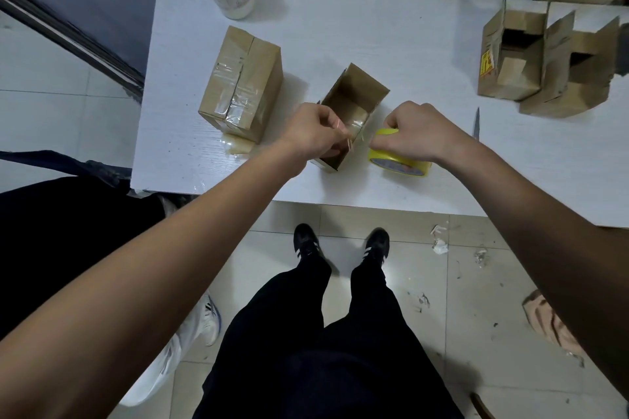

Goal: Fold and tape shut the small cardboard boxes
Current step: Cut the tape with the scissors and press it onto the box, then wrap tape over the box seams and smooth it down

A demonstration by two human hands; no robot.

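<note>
Cardboard is what I am handling: a small open brown cardboard box (pixel 350 112) lies on its side at the near middle of the white table (pixel 340 27), its open mouth facing far. I judge it light and thin-walled, easy to dent or slide, so I would steady it by its side walls and folded edges, not press on the middle of a panel. My left hand (pixel 311 133) sits at the box's near end, fingers curled tight, pinching the free end of a clear tape strip (pixel 357 127) stretched across the box. My right hand (pixel 415 133) is curled over the yellow-cored roll of clear tape (pixel 394 160), which rests just right of the box. On the left stands 1 sealed brown box (pixel 243 85) banded with clear tape; at the far right 2 untaped boxes (pixel 544 61) wait, and a knife blade (pixel 476 124) lies between them and the roll.
</note>
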